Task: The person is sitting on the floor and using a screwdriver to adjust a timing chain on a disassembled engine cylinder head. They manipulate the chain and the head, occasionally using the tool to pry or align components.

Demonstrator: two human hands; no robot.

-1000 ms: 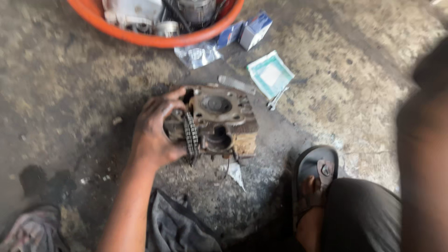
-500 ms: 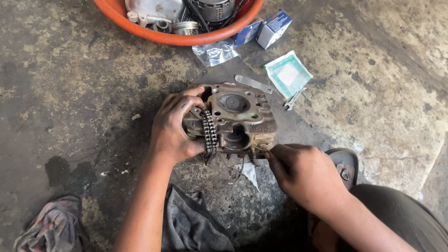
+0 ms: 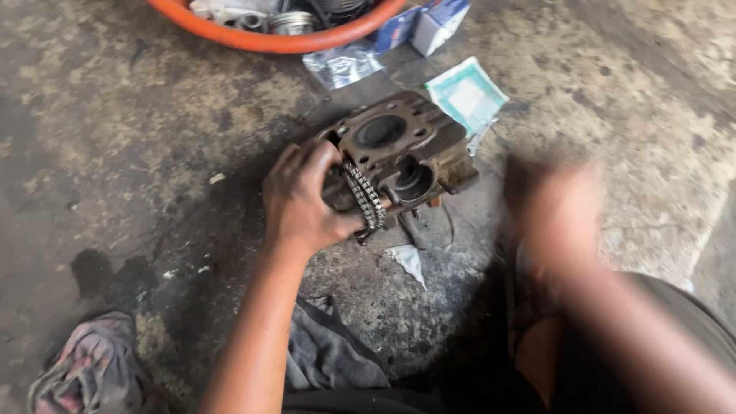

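Orange basin (image 3: 268, 40) and boxes (image 3: 429, 23) crowd beyond; bare floor (image 3: 115, 153) left.

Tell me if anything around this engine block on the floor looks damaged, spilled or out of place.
The engine block looks rusty and grimy, and a loose chain hangs over its edge beside the left hand. Torn wrapper scraps and a clear plastic packet litter the stained concrete floor. The right hand is too blurred to judge.

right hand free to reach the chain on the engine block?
Probably yes. The right hand, blurred, hovers apart beside the engine block; nothing lies between. The left hand grips the block by the chain, leaving its right side open.
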